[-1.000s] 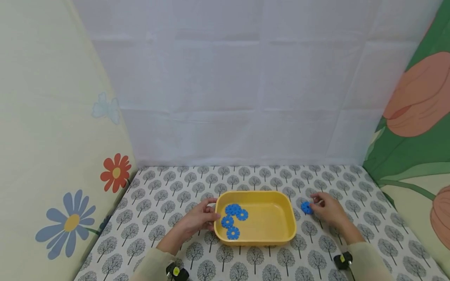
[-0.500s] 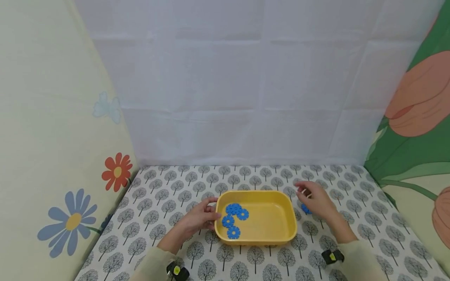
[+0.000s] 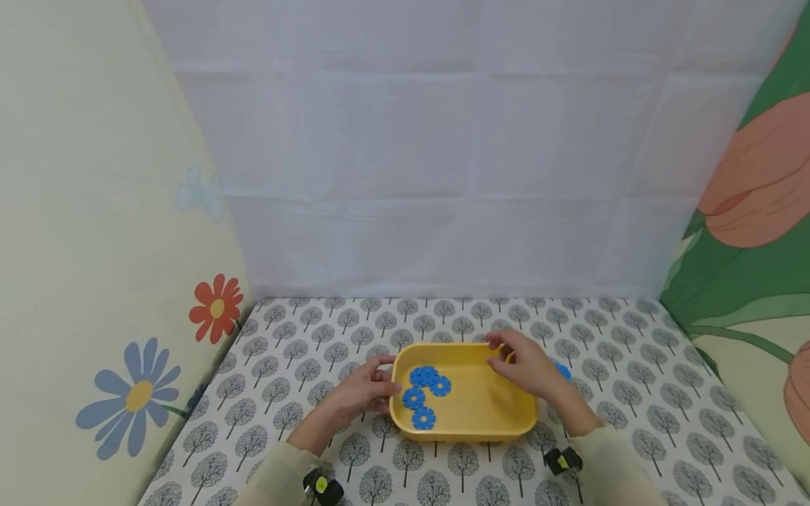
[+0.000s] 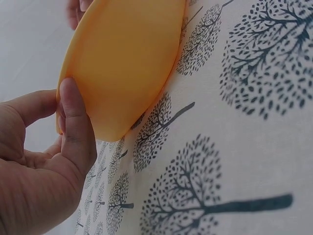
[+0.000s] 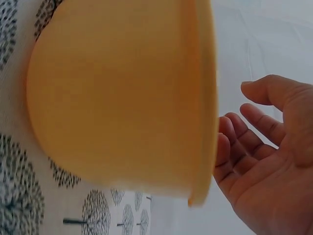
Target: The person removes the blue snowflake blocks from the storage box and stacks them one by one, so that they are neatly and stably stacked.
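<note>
A shallow yellow tray [image 3: 468, 432] with rounded corners sits on the table in front of me. At its left end my left hand [image 3: 363, 390] pinches the rim between thumb and fingers; the left wrist view shows this grip [image 4: 54, 147] close up. Inside the tray, toward the left, lie several blue flower-shaped plastic pieces [image 3: 423, 418]. My right hand [image 3: 528, 365] hovers over the tray's right end. Its fingers [image 5: 244, 139] are loosely bent, with thumb and fingertips apart and nothing between them. Another blue piece [image 3: 562, 371] lies right of the tray, partly hidden behind the right hand.
A white cloth printed with dark trees [image 3: 354, 457] covers the table. Behind it hangs a plain white sheet [image 3: 405, 176]. Flower-patterned hangings stand along the left [image 3: 114, 246] and right [image 3: 759, 169] sides.
My right hand has moved left from the blue piece beside the tray to above the tray's right end, leaving that piece on the cloth. The left hand keeps its hold on the rim.
</note>
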The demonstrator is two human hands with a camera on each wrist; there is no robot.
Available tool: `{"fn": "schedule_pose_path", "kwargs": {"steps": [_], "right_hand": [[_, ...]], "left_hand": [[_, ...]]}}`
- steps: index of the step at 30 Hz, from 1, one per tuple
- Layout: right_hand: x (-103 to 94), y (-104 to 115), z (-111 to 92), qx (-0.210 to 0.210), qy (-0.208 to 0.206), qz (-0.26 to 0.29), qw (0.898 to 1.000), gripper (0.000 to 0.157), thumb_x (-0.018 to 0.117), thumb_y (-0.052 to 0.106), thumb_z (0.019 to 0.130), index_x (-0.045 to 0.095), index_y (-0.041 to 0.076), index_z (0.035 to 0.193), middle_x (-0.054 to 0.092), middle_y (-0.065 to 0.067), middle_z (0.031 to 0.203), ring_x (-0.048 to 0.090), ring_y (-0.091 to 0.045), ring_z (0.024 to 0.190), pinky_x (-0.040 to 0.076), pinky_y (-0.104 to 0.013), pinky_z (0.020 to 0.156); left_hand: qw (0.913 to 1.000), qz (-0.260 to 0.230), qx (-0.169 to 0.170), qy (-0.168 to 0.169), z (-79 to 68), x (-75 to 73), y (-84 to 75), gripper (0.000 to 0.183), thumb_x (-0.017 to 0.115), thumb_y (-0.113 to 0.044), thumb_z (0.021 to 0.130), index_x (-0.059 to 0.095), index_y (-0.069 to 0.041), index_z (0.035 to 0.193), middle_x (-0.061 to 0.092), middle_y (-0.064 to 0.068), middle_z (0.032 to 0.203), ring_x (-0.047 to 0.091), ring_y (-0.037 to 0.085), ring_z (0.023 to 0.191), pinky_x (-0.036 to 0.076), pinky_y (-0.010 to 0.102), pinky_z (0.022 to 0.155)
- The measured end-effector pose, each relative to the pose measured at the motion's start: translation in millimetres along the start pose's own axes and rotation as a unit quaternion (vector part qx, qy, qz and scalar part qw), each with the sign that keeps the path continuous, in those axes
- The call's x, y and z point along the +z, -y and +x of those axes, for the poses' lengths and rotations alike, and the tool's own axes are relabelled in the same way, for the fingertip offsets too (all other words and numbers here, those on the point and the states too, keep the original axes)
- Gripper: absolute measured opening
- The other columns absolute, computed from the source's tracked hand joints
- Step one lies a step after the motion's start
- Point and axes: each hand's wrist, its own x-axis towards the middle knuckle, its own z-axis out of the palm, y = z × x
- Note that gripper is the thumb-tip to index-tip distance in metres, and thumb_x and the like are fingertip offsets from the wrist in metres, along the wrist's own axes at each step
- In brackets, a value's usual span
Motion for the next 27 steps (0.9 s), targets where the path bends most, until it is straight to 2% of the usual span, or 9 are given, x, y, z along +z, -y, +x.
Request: {"fn": "schedule_pose_path", "kwargs": {"steps": [7, 14, 27], "right_hand": [[15.5, 10, 7, -0.002, 0.034, 0.01, 0.999, 0.038, 0.071, 0.01, 0.094, 0.062, 0.002, 0.129, 0.064, -0.016, 0.113, 0.059, -0.014, 0.087, 0.052, -0.024, 0.068], [29.9, 12, 11, -0.019, 0.077, 0.018, 0.997, 0.04, 0.071, 0.014, 0.095, 0.06, 0.002, 0.132, 0.063, -0.016, 0.115, 0.059, -0.012, 0.088, 0.053, -0.024, 0.069], [52.1, 16, 18, -0.026, 0.173, 0.05, 0.983, 0.046, 0.073, 0.016, 0.094, 0.059, 0.005, 0.136, 0.063, -0.014, 0.118, 0.061, -0.011, 0.089, 0.055, -0.025, 0.08]], "left_hand": [[1.0, -0.002, -0.001, 0.002, 0.7, -0.2, 0.6, 0.067, 0.07, -0.007, 0.093, 0.036, -0.005, 0.151, 0.056, 0.008, 0.094, 0.063, 0.018, 0.073, 0.058, 0.028, 0.062], [1.0, -0.005, -0.002, 0.002, 0.2, 0.0, 0.0, 0.067, 0.07, -0.008, 0.093, 0.037, -0.005, 0.151, 0.055, 0.007, 0.093, 0.063, 0.018, 0.072, 0.058, 0.028, 0.062], [1.0, -0.003, 0.002, 0.009, -0.6, 0.5, 0.3, 0.065, 0.068, -0.007, 0.094, 0.036, -0.004, 0.15, 0.056, 0.007, 0.092, 0.063, 0.018, 0.072, 0.058, 0.028, 0.062]]}}
